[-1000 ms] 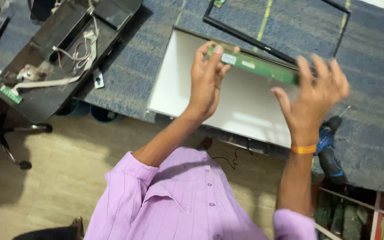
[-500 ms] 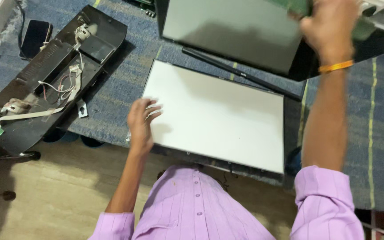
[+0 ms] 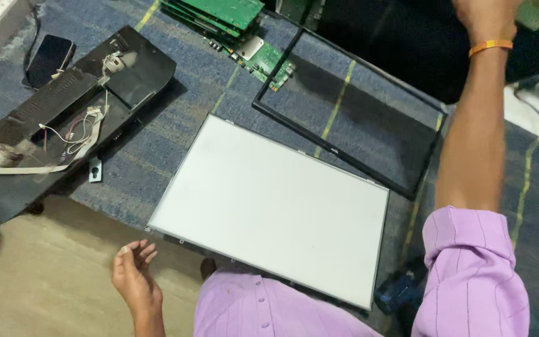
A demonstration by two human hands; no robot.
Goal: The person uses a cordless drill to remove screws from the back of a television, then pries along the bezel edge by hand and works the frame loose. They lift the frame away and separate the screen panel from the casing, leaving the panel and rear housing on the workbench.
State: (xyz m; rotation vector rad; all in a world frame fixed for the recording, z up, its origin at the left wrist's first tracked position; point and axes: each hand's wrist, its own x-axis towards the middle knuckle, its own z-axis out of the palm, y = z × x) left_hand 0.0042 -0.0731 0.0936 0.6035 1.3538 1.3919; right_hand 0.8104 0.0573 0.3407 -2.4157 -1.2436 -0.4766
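The left hand point(image 3: 133, 274) has dropped off the white panel point(image 3: 269, 206), fingers loosely open, lower left; the right hand point(image 3: 485, 19), upper right, grips a green board point(image 3: 534, 12).

Lilac button shirt point(image 3: 263, 309), thin dark pinstripes, small matching buttons down the front. Sleeve point(image 3: 475, 268) rolled up above the elbow at 4 o'clock. Orange band point(image 3: 490, 45) on right wrist, 1 o'clock. Both forearms bare.

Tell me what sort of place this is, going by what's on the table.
Probably an electronics repair or teardown bench. On the blue carpet-covered table lie a bare white flat display panel, an empty black plastic screen bezel, a stack of green circuit boards and an opened black rear housing with loose wires.
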